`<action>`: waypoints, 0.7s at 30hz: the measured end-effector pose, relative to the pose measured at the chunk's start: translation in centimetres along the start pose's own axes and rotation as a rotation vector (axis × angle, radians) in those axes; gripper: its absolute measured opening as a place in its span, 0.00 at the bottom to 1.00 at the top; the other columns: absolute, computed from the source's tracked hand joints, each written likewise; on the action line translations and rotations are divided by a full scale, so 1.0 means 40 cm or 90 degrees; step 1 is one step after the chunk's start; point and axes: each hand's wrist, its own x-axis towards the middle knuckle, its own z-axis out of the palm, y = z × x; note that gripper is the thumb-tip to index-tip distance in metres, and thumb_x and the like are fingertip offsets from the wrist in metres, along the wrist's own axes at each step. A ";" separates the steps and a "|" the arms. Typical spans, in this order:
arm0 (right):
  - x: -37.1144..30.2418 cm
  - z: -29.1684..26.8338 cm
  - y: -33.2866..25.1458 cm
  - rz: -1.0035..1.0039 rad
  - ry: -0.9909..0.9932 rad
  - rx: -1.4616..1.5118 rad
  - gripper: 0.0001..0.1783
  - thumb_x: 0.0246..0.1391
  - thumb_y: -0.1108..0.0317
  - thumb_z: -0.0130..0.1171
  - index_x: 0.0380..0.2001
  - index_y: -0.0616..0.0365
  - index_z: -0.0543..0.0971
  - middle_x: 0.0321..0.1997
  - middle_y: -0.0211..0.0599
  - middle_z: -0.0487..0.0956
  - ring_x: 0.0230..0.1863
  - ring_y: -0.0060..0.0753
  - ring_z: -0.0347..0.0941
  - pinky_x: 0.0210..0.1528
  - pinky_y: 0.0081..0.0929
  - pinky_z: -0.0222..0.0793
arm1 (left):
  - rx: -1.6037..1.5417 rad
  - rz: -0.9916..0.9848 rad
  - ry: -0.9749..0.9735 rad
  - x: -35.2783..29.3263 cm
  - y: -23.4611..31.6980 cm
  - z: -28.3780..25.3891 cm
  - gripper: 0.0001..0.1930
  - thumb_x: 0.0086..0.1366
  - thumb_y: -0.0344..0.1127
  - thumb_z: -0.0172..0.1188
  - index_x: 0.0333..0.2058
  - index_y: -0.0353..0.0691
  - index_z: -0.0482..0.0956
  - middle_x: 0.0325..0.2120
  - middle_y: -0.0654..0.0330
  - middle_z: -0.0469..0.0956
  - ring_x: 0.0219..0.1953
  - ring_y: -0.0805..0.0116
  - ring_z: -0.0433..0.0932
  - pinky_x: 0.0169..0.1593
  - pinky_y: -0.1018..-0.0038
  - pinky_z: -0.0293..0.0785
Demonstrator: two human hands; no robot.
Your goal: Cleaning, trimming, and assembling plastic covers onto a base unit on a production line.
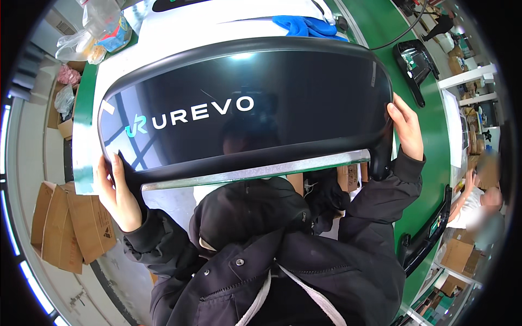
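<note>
One wide, glossy black, plastic-looking console panel with rounded corners [315,103] is facing the wearer above the near edge of a green flat-topped workbench [433,163]; whether it is resting there, I cannot tell. Taking the panel as clock, the left hand [120,195] is gripping it at 8 o'clock, partly curled, and the right hand [406,127] is gripping at 3. A crumpled blue cloth [307,25] is lying at 1 o'clock. The present step seems to be steadying the panel; any next move is probably needing even support from both hands.
</note>
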 end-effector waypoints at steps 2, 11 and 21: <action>-0.004 -0.014 0.025 0.042 -0.002 -0.024 0.25 0.56 0.65 0.55 0.52 0.71 0.67 0.42 0.32 0.74 0.44 0.18 0.68 0.50 0.17 0.60 | 0.025 0.023 -0.017 0.001 0.000 0.005 0.19 0.63 0.40 0.54 0.46 0.30 0.71 0.35 0.56 0.71 0.36 0.69 0.67 0.43 0.74 0.64; 0.031 0.044 0.068 0.051 0.008 -0.230 0.25 0.51 0.57 0.60 0.42 0.70 0.73 0.43 0.38 0.69 0.42 0.28 0.69 0.45 0.23 0.65 | 0.307 0.085 -0.068 -0.009 -0.014 0.034 0.23 0.63 0.43 0.52 0.50 0.29 0.67 0.46 0.42 0.68 0.49 0.48 0.65 0.53 0.62 0.59; 0.120 0.167 -0.107 -0.293 -0.206 -0.529 0.19 0.48 0.64 0.58 0.42 0.63 0.71 0.42 0.40 0.68 0.47 0.43 0.65 0.49 0.31 0.63 | 0.250 0.180 -0.248 0.009 0.052 0.003 0.23 0.63 0.32 0.51 0.57 0.34 0.61 0.48 0.47 0.63 0.52 0.53 0.63 0.56 0.67 0.56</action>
